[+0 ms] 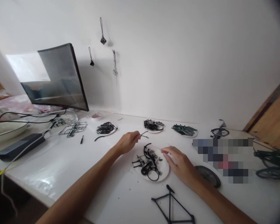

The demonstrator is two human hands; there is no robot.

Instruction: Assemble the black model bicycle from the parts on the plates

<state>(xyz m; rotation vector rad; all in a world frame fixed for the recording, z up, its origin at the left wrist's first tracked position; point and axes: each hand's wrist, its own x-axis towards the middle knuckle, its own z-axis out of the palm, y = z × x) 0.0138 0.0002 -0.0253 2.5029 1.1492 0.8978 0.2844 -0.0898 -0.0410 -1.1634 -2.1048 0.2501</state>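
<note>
My left hand (128, 142) is closed in a pinch on a thin curved black part (144, 133), held just above the white table. My right hand (179, 162) rests at the right rim of a white paper plate (164, 173) that holds several small black model parts. Its fingers are curled together, and something thin and pale sticks out near the fingertips; I cannot make out what it is. A black model bicycle frame (170, 207) lies flat on the table in front of the plate.
Three more paper plates (106, 128) of dark parts line the back of the table. A monitor (58, 77) stands at the left with cables and a black box (18, 146). A dark round lid (208, 175) and small finished model bicycles (219, 132) sit at the right.
</note>
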